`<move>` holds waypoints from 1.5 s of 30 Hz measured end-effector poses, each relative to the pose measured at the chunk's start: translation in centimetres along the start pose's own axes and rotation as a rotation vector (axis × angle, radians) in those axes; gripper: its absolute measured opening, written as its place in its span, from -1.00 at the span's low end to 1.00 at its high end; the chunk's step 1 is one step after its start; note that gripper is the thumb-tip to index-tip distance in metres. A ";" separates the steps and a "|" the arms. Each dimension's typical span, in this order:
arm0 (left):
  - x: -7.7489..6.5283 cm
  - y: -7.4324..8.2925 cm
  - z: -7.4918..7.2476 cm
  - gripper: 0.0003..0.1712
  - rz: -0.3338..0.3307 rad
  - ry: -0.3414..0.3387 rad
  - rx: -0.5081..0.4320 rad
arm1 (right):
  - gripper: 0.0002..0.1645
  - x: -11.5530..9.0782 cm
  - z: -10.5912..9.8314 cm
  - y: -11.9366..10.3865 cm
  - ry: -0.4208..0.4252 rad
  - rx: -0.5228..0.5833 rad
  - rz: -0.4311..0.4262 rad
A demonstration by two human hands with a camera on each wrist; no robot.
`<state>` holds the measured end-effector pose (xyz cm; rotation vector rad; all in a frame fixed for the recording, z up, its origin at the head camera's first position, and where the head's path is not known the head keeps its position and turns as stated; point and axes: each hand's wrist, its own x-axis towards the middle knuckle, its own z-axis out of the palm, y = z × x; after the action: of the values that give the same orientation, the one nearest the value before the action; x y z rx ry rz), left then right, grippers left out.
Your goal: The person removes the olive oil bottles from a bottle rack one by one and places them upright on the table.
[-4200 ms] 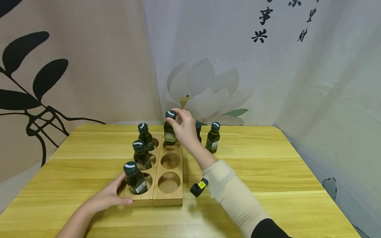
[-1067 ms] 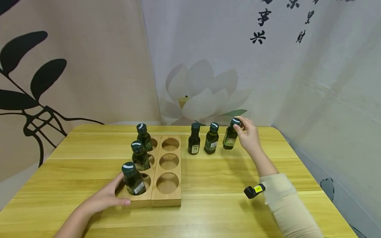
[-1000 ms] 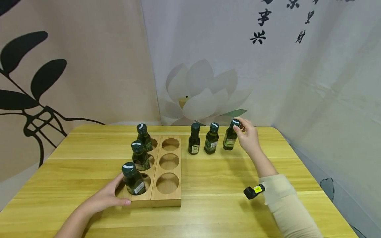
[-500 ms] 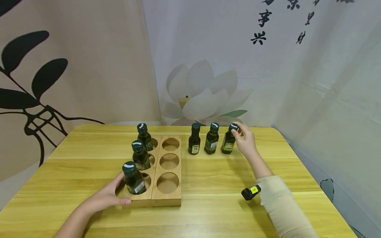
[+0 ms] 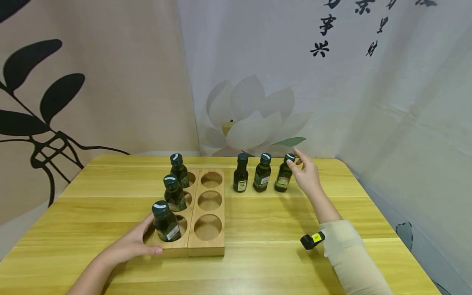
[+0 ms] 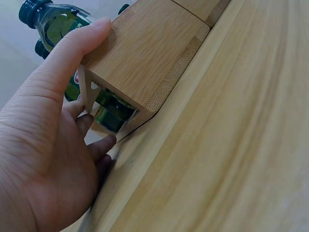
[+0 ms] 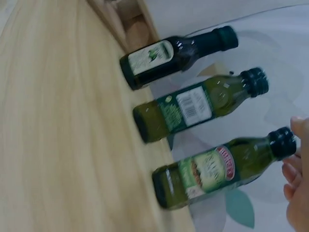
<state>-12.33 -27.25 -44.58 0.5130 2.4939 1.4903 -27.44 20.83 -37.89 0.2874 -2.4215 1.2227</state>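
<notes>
My left hand (image 5: 129, 245) grips the near left corner of a wooden bottle rack (image 5: 207, 248); in the left wrist view the thumb lies on its end face and the fingers on its side. Three green oil bottles (image 5: 166, 223) stand in the rack's left row. My right hand (image 5: 305, 174) is at the cap of a small olive oil bottle (image 5: 283, 178) standing upright on the table, its index finger raised and spread from the thumb. In the right wrist view, the bottle's cap (image 7: 282, 143) lies between thumb and fingers, not visibly squeezed.
Left of that bottle stand another green oil bottle (image 5: 262, 174) and a slimmer dark bottle (image 5: 241, 174), in one row near the table's far edge. Round holes (image 5: 208, 226) show in the rack's right half. A printed curtain (image 5: 258, 61) hangs behind the table (image 5: 265, 262).
The right hand has carried the olive oil bottle from the rack's far right hole to the row's right end and lowered it upright. Its fingers have now spread. The left hand stays put.
</notes>
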 end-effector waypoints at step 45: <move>0.1 0.0 0.1 0.23 0.021 -0.015 -0.031 | -0.45 -8.5 11.5 -19.1 -0.257 0.425 -0.561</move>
<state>-12.37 -27.15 -44.63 0.5451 2.4574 1.5243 -16.05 0.23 -34.06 1.2194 -2.0191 1.4667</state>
